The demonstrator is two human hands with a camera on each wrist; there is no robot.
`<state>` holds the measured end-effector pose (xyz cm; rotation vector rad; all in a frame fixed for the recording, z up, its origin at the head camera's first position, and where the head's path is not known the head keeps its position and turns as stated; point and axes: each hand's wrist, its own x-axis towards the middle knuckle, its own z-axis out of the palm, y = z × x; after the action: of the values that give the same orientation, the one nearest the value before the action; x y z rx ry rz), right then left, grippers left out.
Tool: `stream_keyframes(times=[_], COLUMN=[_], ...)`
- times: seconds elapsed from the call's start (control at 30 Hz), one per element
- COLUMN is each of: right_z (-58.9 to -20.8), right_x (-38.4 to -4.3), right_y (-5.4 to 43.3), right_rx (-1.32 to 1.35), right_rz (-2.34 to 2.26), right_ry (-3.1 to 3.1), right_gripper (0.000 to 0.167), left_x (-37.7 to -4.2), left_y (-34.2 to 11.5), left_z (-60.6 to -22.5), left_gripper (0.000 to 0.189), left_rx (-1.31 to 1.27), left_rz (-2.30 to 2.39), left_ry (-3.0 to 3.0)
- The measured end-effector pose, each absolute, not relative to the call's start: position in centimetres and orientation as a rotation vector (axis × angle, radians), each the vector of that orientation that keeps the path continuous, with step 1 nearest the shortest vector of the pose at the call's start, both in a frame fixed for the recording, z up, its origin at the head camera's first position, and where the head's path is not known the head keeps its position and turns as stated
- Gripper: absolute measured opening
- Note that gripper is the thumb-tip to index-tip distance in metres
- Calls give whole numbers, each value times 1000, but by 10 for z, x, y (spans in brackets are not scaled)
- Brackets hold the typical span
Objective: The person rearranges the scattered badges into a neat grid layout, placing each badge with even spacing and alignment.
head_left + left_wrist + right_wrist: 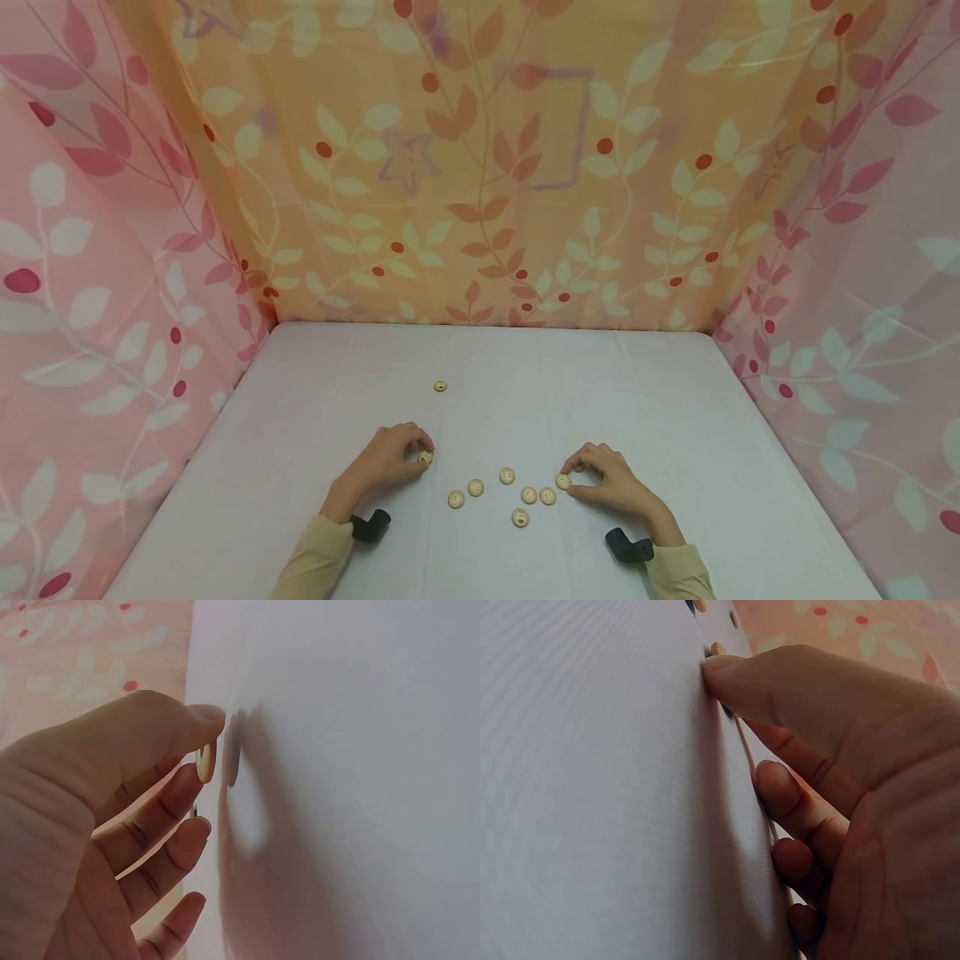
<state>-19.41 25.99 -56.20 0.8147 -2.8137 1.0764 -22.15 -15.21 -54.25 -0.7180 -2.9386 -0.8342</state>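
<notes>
In the head view my left hand (393, 457) pinches a small round beige disc (425, 457) between thumb and fingertips. The left wrist view shows that disc (206, 763) edge-on, slightly off the white tabletop, its shadow beside it. My right hand (611, 482) has thumb and index finger around another beige disc (563, 481) at the right end of a loose group. In the right wrist view the thumb (735, 681) hides most of that grip. Nearest to it in the group is a disc (547, 497) that touches or nearly touches a neighbouring disc (528, 495).
More discs lie between the hands, among them a disc (456, 499) at the left and a disc (521, 517) nearer the front. A lone disc (440, 386) lies farther back on the white table (600, 383). Patterned cloth (487, 167) hangs behind and on both sides.
</notes>
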Motion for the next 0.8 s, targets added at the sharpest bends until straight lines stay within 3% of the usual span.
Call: stream_keyframes(times=[0.8], right_z=[-563], right_x=[-195], right_y=[259], right_rx=[829], right_rz=[1064], right_ry=[-2795], right_gripper=[24], left_x=[-265], left_y=[-161], left_z=[-545], left_gripper=[17], left_rx=[-487], left_rz=[-971], left_ry=[-2925])
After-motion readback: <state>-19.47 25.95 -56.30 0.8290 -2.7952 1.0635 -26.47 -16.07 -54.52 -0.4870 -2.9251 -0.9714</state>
